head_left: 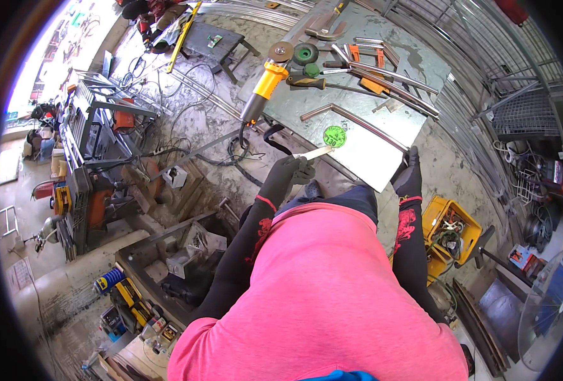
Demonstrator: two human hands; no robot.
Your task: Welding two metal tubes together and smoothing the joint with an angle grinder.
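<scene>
My left hand point(292, 171), in a dark glove, is closed round one end of a pale flat strip point(316, 152). The strip's far tip meets the lower edge of a green round disc point(334, 134), which lies on the bright front part of the metal worktable point(377, 166). An L-shaped metal bar point(364, 124) rests on the table, its bend pointing away from me. My gloved right hand point(410, 176) grips the bar's near end at the table's right corner; the palm side is hidden.
A yellow angle grinder point(269, 86) sits at the table's left edge, its cable hanging down. Beyond are a green wheel point(305, 54), metal bars point(396, 79) and orange clamps point(380, 58). A yellow crate point(462, 222) stands right; a metal rack point(91, 165) stands left.
</scene>
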